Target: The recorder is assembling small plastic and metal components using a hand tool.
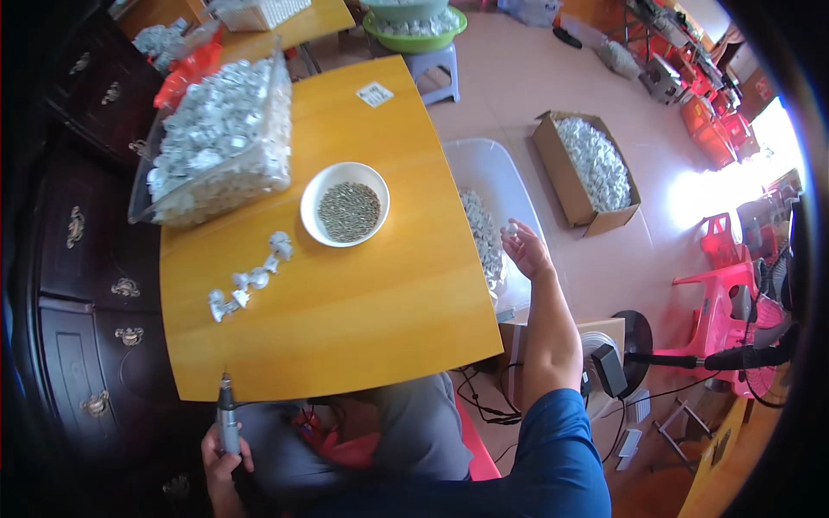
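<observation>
My left hand [223, 462] is wrapped around a grey and black electric screwdriver [228, 425], held upright with its tip pointing up by the table's near left corner. Out to the right, my right hand [527, 252] is above a clear plastic bin [515, 186] of whitish parts. A small white plastic part [511, 229] shows at its pinched fingertips. On the wooden table [380, 311], several white plastic parts [259, 277] lie in a slanting row. Behind them stands a white bowl [309, 207] of small brassy screws [349, 211].
A large clear tub [281, 129] heaped with white parts fills the table's far left. Right of the bin, a cardboard box [566, 177] of similar parts sits on the floor. Dark cabinets [86, 242] line the left. A pink stool [721, 302] and cables [492, 406] are at right.
</observation>
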The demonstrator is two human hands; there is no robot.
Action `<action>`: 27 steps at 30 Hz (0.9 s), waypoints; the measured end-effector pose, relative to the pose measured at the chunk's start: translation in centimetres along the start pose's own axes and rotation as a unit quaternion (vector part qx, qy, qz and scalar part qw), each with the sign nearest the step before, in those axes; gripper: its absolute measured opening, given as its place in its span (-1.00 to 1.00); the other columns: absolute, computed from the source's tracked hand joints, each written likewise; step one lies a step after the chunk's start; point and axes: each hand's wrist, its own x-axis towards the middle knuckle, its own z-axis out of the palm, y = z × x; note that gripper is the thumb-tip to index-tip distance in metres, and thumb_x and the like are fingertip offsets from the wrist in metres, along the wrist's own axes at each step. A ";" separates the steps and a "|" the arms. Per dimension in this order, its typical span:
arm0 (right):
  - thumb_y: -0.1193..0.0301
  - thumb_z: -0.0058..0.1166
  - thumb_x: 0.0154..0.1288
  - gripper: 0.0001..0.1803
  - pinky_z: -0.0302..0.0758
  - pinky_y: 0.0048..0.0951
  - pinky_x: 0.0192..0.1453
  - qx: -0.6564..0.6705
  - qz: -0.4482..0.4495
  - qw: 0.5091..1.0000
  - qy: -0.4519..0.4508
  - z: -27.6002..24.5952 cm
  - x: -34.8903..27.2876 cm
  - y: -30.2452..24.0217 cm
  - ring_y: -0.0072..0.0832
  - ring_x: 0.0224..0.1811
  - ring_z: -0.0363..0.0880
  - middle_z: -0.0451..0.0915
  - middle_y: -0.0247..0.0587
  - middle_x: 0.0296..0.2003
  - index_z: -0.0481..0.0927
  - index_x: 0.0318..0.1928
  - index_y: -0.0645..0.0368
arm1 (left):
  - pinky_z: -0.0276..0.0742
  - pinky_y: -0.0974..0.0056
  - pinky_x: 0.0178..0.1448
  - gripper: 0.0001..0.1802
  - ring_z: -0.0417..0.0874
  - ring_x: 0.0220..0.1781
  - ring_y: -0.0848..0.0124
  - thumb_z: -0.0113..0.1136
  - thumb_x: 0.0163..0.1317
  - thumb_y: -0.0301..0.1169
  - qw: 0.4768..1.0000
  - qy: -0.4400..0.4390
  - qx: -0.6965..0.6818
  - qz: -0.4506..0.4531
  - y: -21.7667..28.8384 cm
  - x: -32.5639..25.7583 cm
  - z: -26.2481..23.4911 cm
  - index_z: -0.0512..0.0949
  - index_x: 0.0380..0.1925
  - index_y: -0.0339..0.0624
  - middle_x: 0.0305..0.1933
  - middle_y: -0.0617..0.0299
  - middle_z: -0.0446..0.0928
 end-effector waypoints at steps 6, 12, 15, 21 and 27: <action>0.44 -0.01 0.38 -0.57 0.67 -0.43 -0.13 0.231 -0.114 0.955 -0.149 7.1 -5.2 -5.1 -0.37 -0.20 0.63 0.55 0.10 -0.02 0.37 0.23 0.17 | 0.51 0.38 -0.48 -0.44 0.57 -0.57 0.44 0.39 0.01 -0.35 0.997 -0.065 -0.042 0.025 -0.2 -0.1 1.5 0.39 -0.04 -0.39 -0.45 0.14 0.55; 0.61 -0.04 0.39 -0.62 0.66 -0.54 -0.14 0.139 -0.241 0.948 -0.153 14.5 -11.6 -8.8 -0.48 -0.20 0.61 0.53 0.03 0.05 0.37 0.20 0.18 | 0.51 0.42 -0.43 -0.54 0.56 -0.53 0.52 0.35 0.07 -0.44 0.996 -0.064 -0.046 0.046 -1.0 -1.3 2.5 0.40 -0.07 -0.38 -0.42 0.21 0.55; 0.66 -0.09 0.41 -0.63 0.65 -0.56 -0.07 0.112 -0.262 0.944 -0.167 18.9 -16.0 -9.0 -0.49 -0.16 0.60 0.54 -0.01 0.05 0.37 0.19 0.19 | 0.51 0.43 -0.41 -0.53 0.55 -0.52 0.54 0.33 0.09 -0.47 0.995 -0.065 -0.059 0.055 -1.7 -1.6 2.4 0.40 -0.02 -0.39 -0.40 0.23 0.54; 0.67 -0.03 0.37 -0.60 0.62 -0.55 -0.03 0.064 -0.271 0.940 -0.199 25.1 -22.4 -5.7 -0.49 -0.16 0.61 0.58 -0.10 -0.04 0.38 0.19 0.19 | 0.50 0.44 -0.42 -0.52 0.55 -0.51 0.55 0.35 0.11 -0.44 0.993 -0.074 -0.059 0.064 -2.2 -1.8 2.2 0.41 0.00 -0.38 -0.39 0.23 0.54; 0.56 0.02 0.42 -0.69 0.58 -0.52 -0.15 0.060 -0.265 0.924 -0.269 27.7 -26.4 -0.6 -0.49 -0.22 0.61 0.58 -0.21 -0.18 0.40 0.13 0.13 | 0.47 0.45 -0.43 -0.54 0.54 -0.52 0.55 0.36 0.13 -0.41 0.994 -0.063 -0.052 0.077 -2.4 -2.3 2.2 0.43 -0.02 -0.35 -0.41 0.25 0.52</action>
